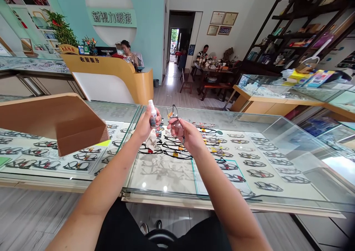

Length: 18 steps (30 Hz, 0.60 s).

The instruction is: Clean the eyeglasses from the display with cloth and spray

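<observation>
My left hand point(144, 127) was closed around the spray bottle point(152, 114), held upright, just left of the glasses point(176, 127). My right hand point(191, 137) gripped those glasses on end, one lens above the other, over the table point(172, 177).

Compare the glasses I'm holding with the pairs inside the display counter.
The held glasses stand tilted in the right hand, above the counter glass; the display pairs lie flat beneath it. The held glasses are a single pair; the display pairs sit in rows. Both have dark rims.
</observation>
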Tool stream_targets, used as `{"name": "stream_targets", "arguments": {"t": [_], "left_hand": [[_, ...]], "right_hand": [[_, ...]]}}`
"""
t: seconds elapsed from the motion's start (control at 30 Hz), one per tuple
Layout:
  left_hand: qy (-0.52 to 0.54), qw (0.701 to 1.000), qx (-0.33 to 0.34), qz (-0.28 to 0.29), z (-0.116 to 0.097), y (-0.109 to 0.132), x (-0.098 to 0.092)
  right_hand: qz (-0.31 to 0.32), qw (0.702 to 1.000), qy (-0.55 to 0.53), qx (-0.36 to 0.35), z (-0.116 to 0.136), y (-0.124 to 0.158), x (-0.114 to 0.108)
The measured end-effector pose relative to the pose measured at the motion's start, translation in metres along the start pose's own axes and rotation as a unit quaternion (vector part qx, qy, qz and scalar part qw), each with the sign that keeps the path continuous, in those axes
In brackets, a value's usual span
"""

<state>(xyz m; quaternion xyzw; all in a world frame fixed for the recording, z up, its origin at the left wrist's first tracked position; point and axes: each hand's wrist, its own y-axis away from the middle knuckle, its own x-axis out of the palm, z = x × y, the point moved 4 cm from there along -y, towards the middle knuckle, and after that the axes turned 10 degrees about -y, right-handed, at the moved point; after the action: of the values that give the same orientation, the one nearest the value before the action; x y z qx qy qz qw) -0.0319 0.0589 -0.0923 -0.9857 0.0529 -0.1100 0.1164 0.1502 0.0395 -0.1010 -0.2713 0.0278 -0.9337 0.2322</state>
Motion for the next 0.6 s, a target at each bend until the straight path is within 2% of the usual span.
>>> {"name": "stream_targets", "arguments": {"t": [0.3, 0.6], "left_hand": [[-0.029, 1.0, -0.011, 0.0, 0.002, 0.002, 0.001], [-0.137, 0.989, 0.03, -0.037, 0.012, -0.003, -0.006]], "right_hand": [[0.0, 1.0, 0.007, -0.003, 0.003, 0.002, 0.002], [-0.007, 1.0, 0.024, -0.012, 0.004, 0.0, 0.001]]}}
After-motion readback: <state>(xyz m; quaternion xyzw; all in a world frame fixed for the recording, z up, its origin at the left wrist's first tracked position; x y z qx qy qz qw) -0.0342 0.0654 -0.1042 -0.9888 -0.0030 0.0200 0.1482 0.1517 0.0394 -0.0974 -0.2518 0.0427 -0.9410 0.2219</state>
